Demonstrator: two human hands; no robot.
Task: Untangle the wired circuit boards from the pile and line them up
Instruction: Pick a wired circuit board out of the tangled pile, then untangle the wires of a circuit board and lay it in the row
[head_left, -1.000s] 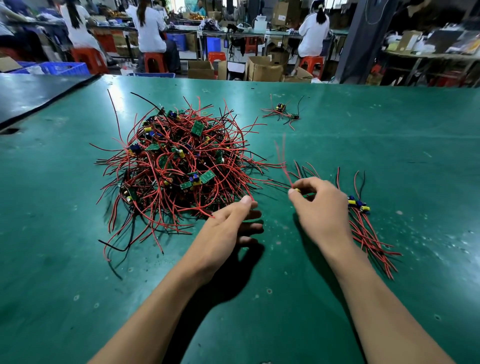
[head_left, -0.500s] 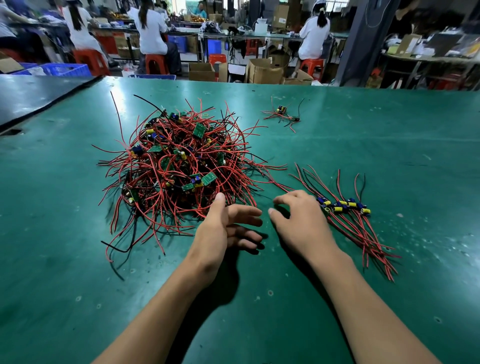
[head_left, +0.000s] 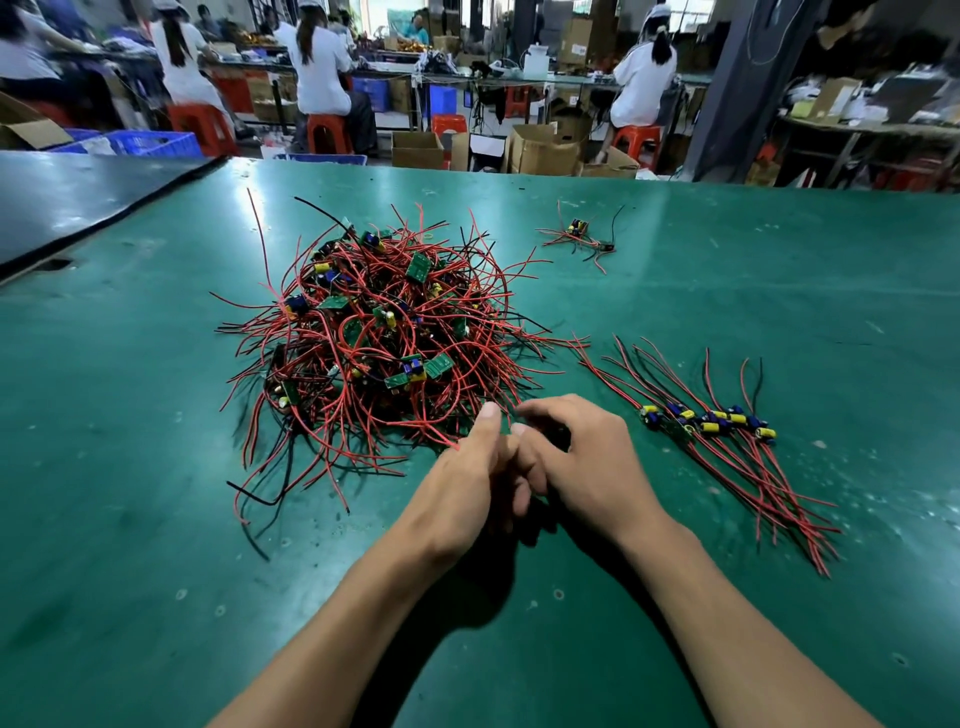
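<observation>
While parked knuckle-to-knuckle at near-right rim of pile (head_left: 374, 332) on table (head_left: 156, 519), can't confirm any wire clamped in curled fingers (head_left: 545, 410) of left hand (head_left: 462, 488) or right hand (head_left: 592, 462); reckon on pulling rightward toward row (head_left: 717, 418), boards side by side, wires running far-left to near-right, right hand nearer.

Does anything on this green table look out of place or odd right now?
One small clump of wired boards lies alone at the far side of the table, apart from both the tangled pile and the lined-up row on the right. Nothing looks spilled or broken.
</observation>
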